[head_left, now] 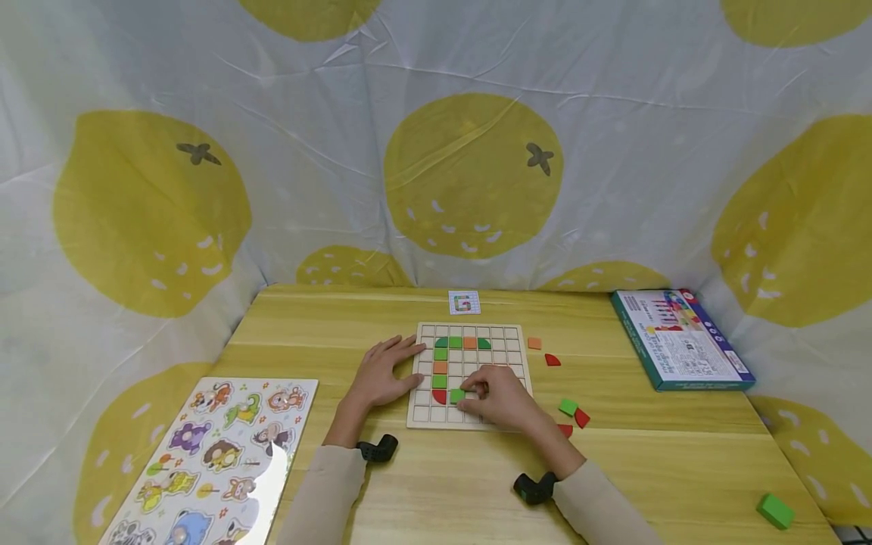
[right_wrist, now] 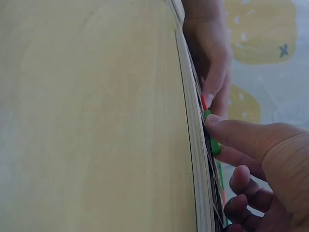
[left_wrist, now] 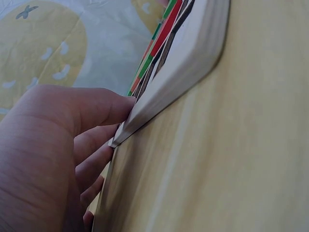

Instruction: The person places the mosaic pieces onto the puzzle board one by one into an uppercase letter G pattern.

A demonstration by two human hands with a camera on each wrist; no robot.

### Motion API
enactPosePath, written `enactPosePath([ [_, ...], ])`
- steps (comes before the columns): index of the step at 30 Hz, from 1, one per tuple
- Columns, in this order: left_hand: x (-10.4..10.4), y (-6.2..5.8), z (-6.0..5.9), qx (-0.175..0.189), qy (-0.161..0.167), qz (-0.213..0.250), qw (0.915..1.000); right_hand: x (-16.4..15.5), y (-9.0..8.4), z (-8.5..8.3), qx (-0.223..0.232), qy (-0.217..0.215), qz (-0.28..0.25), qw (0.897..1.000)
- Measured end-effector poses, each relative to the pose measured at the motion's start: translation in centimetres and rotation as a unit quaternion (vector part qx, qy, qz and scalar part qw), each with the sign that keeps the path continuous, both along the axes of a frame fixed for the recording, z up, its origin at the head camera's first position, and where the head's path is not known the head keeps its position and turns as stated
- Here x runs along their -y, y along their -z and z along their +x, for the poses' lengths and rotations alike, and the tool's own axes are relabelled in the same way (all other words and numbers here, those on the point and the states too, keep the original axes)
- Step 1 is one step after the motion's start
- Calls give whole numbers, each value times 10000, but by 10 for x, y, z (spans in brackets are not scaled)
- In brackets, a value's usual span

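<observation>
The left hand lies flat with fingers straight, pressing the left edge of the wooden grid board on the tabletop. Just right of it, the right hand pinches a small green square tile between thumb and fingertip; the tile lies at the leftward tips of that hand's grip, over the board's lower rows, just right of a red quarter-round piece. The tile is flat, bright green and square, with no long axis.
</observation>
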State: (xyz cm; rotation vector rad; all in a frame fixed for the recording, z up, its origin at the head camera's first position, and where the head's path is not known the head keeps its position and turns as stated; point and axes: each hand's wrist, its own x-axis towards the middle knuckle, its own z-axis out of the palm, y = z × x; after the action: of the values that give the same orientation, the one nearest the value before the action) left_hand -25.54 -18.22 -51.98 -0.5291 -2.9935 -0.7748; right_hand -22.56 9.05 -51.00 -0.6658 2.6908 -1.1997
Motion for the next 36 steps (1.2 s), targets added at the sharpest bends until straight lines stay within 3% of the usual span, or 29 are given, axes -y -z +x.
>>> enactPosePath([
  [22,0,-2,-1,-38,8,-26,10000,3,-2,1,-6,-36,55,10000],
  [36,1,1,0,-36,-1,-46,10000,-32,-9,-11,-109,516,-105,9986],
])
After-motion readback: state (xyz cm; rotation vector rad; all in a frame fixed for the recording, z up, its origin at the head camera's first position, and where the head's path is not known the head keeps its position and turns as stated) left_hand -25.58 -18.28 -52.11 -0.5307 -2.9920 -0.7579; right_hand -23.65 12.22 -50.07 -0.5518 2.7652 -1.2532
